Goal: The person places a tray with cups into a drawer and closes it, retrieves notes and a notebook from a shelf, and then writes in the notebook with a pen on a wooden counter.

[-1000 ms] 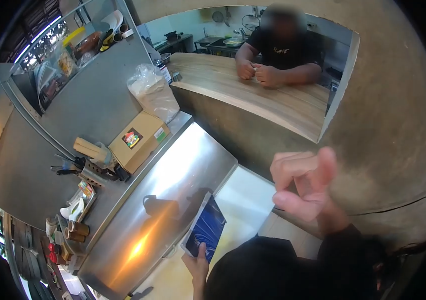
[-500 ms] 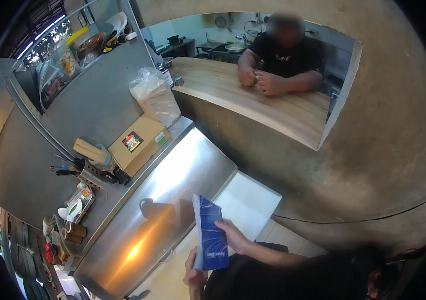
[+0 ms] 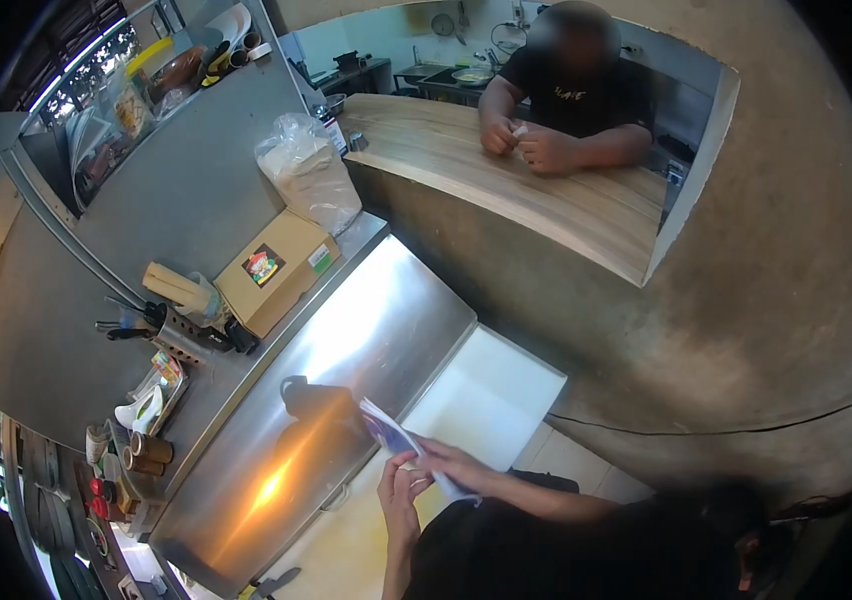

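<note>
A thin booklet point(image 3: 391, 432) with a blue cover and white page edges is held tilted over the edge of the white cutting board point(image 3: 491, 390). My left hand point(image 3: 404, 498) has bent fingers against its lower side. From the right, my right hand point(image 3: 454, 466) grips the booklet around its middle and covers part of it. Only the edge and a slanted part of the cover show.
A cardboard box point(image 3: 278, 270), a plastic bag point(image 3: 308, 175) and a knife holder point(image 3: 184, 335) stand on the steel shelf. A knife point(image 3: 278, 581) lies at the board's lower end. Behind the wooden counter point(image 3: 506, 190) a person leans with both hands together.
My right hand came down from the air and took hold of the booklet. The booklet has turned from showing its blue cover to nearly edge-on.
</note>
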The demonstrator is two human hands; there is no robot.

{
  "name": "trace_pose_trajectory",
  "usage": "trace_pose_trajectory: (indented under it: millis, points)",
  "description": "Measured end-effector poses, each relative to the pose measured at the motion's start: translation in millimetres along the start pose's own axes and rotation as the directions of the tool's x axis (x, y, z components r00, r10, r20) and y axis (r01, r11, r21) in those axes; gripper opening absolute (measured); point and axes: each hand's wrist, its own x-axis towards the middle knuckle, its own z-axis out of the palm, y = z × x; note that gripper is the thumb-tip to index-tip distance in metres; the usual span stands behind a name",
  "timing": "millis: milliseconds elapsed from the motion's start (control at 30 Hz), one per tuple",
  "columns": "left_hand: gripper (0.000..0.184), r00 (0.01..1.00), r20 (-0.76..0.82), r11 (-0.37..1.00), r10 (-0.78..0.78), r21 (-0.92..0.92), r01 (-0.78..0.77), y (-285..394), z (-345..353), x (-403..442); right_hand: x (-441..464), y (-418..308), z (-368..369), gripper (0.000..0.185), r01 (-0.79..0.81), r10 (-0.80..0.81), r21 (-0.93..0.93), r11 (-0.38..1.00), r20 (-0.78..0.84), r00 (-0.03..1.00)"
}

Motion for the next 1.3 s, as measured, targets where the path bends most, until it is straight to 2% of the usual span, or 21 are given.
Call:
trace_pose_trajectory:
  millis: [67, 100, 167, 267, 333, 400, 467, 533, 567, 600, 700, 733, 767, 800, 833, 867, 1000, 1067, 1133, 1233, 1300]
  points:
    - [0.031, 0.969, -0.113, 0.975, -0.220, -0.017, 0.220, -0.2, -4.9, 2.8, 2.3, 19.6, -7.1, 0.087, 0.019, -0.017, -0.314, 0.949, 0.008, 1.000]
    - [0.031, 0.969, -0.109, 0.975, -0.220, -0.016, 0.220, 1.4, -6.1, 3.7, 3.6, 31.2, -9.8, 0.087, 0.020, -0.020, -0.314, 0.949, 0.005, 1.000]
    - [0.022, 0.968, -0.090, 0.972, -0.235, -0.043, 0.231, 6.8, -6.1, 6.1, 6.9, 50.9, -15.1, 0.083, 0.252, -0.224, -0.698, 0.670, 0.133, 0.965]
    - [0.015, 0.969, -0.072, 0.967, -0.235, -0.122, 0.226, 0.0, -12.5, 6.6, 10.4, 65.2, -15.7, 0.086, 0.218, -0.245, -0.660, 0.719, 0.053, 0.968]
    - [0.020, 0.965, -0.240, 0.991, -0.101, -0.106, 0.077, 3.5, 0.7, 4.9, 11.8, 65.8, -13.6, 0.085, 0.219, -0.266, -0.702, 0.678, 0.043, 0.963]
    - [0.027, 0.957, -0.272, 0.993, -0.100, -0.090, 0.078, 6.2, 3.0, 3.2, 10.5, 63.8, -8.1, 0.089, 0.245, -0.396, -0.838, 0.487, 0.039, 0.918]
    - [0.027, 0.961, -0.269, 0.998, -0.057, -0.017, 0.054, 4.4, -5.4, 3.0, 12.1, 52.2, -8.3, 0.099, 0.270, -0.401, -0.828, 0.492, 0.061, 0.914]
    - [0.024, 0.958, -0.281, 0.998, -0.054, -0.054, 0.040, 10.1, -5.3, 5.4, 4.7, 17.7, 3.5, 0.113, 0.131, -0.419, -0.893, 0.431, -0.069, 0.905]
    - [0.024, 0.958, -0.285, 0.996, -0.040, -0.091, 0.015, 16.0, -1.2, 5.5, 11.7, 23.8, -1.3, 0.131, 0.088, -0.469, -0.917, 0.389, -0.115, 0.876]
    - [0.023, 0.951, -0.307, 0.992, -0.028, -0.126, -0.011, 22.2, 1.1, 3.1, 13.8, 17.0, -3.3, 0.134, 0.101, -0.498, -0.920, 0.379, -0.111, 0.860]
    - [0.023, 0.937, -0.349, 0.998, 0.029, -0.045, -0.048, 17.0, -8.6, 4.1, 22.3, -2.1, -4.5, 0.131, 0.315, -0.458, -0.623, 0.716, -0.079, 0.886]
    - [0.023, 0.919, -0.388, 0.996, 0.070, -0.030, -0.088, 19.6, -5.8, 9.0, 9.6, -16.2, -4.6, 0.122, 0.193, -0.217, -0.199, 0.961, -0.110, 0.970]
    - [0.023, 0.912, -0.406, 0.997, 0.058, -0.017, -0.070, 32.6, -6.0, 9.3, 15.3, 1.2, -23.7, 0.109, 0.255, -0.274, -0.133, 0.958, -0.156, 0.949]
    - [0.024, 0.909, -0.415, 0.998, 0.049, -0.006, -0.057, 46.9, -8.2, 10.3, 14.9, 12.6, -38.5, 0.094, 0.343, -0.329, 0.284, 0.895, -0.097, 0.939]
    - [0.025, 0.921, -0.389, 0.998, 0.027, -0.047, -0.049, 53.5, -17.1, 11.2, 3.9, 15.6, -62.1, 0.084, 0.117, -0.101, 0.643, 0.757, -0.061, 0.993]
    - [0.026, 0.933, -0.359, 0.995, 0.003, -0.090, -0.038, 56.8, -27.3, 8.3, 4.4, 16.7, -85.3, 0.078, -0.030, -0.213, 0.786, 0.617, 0.204, 0.956]
    - [0.025, 0.909, -0.409, 0.961, -0.079, -0.274, -0.040, 39.1, -29.1, 4.9, -3.2, -14.2, -60.9, 0.077, 0.178, -0.243, 0.673, 0.718, 0.003, 0.970]
    - [0.023, 0.909, -0.407, 0.962, -0.093, -0.274, -0.024, 39.0, -25.1, 2.5, -2.4, -15.1, -64.5, 0.071, 0.130, -0.240, 0.705, 0.698, 0.059, 0.969]
    - [0.020, 0.902, -0.428, 0.987, -0.062, -0.159, -0.007, 38.1, -27.4, -0.2, -6.0, -14.8, -71.8, 0.071, 0.052, -0.114, 0.704, 0.708, 0.041, 0.993]
    - [0.020, 0.907, -0.421, 0.995, -0.026, -0.101, -0.018, 38.5, -40.8, -1.0, -17.1, -23.0, -73.6, 0.064, 0.143, -0.094, 0.634, 0.760, -0.111, 0.989]
    - [0.022, 0.906, -0.420, 0.994, -0.053, -0.114, 0.005, 32.7, -49.2, -3.6, -20.2, -30.8, -73.3, 0.064, 0.135, -0.114, 0.663, 0.737, -0.075, 0.991]
